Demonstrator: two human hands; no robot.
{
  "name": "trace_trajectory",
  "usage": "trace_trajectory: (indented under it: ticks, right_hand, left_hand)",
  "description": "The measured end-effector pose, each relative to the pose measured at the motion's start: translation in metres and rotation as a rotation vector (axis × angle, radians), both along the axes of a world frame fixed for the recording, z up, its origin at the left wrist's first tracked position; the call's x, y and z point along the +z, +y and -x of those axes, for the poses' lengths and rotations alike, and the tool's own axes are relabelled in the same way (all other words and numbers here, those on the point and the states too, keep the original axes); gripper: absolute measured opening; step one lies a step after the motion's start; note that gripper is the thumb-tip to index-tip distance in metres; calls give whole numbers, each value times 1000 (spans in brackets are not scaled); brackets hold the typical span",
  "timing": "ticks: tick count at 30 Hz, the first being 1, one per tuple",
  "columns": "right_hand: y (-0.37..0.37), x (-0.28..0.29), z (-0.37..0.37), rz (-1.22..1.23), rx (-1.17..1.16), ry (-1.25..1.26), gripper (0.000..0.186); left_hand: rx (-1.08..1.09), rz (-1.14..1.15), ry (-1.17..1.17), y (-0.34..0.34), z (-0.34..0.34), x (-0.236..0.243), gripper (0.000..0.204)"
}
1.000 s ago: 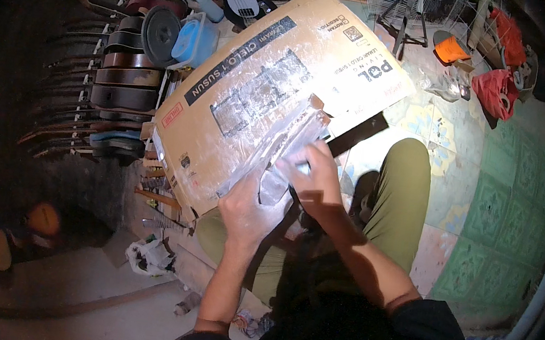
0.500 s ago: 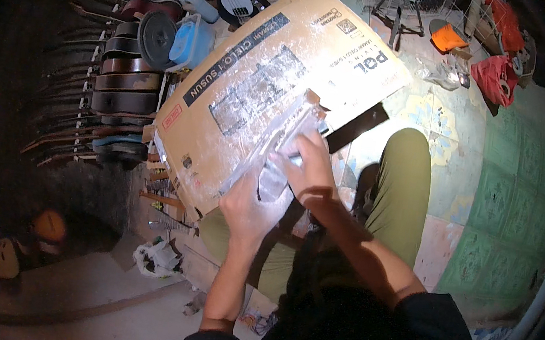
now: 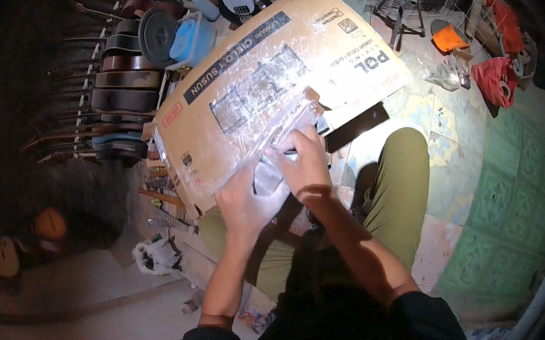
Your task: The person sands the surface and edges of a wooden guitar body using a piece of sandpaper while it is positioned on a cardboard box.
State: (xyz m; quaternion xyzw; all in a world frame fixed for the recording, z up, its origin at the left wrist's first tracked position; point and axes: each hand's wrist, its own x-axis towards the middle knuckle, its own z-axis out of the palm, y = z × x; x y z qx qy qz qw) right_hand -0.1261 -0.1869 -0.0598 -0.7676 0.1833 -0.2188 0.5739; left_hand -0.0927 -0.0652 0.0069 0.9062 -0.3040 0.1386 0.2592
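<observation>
Over the cardboard sheet, a long, narrow piece lies slantwise, coated with whitish dust and brown at its far end. My left hand is closed round its near part. Farther along, my right hand has its fingers curled and pressed at the piece's right side; anything small under the fingertips is hidden. Between the two hands shows a smooth grey, dusty surface, whose kind I cannot make out. White powder is smeared over the cardboard's middle.
Several guitars stand in a row at left. A blue plastic container and a round dark lid sit beside the cardboard. At far right are a red plastic bag and an orange item. My bent knee rises right of my hands.
Both hands have shifted very slightly, the left one a little to the left. They keep their grip, and the cardboard stays where it was.
</observation>
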Motion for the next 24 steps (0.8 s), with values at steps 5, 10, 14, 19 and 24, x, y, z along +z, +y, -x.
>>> trace_trajectory:
  ticks: [5,10,14,19,24]
  right_hand:
    - [-4,9,8,-262,159,-11,27]
    - [-8,-2,-4,-220,177,9,27]
    - [-2,4,-2,26,46,-42,25]
    - [-1,4,10,-294,147,-74,26]
    - [-6,13,-5,133,58,122,24]
  left_hand:
    - [-41,18,-36,8,-10,4,50]
    - [-36,3,10,3,-8,7,50]
    - [-61,-37,-57,4,-2,4,51]
    - [-29,-39,-20,1,-2,12,52]
    - [-30,-20,-17,9,-3,-5,55]
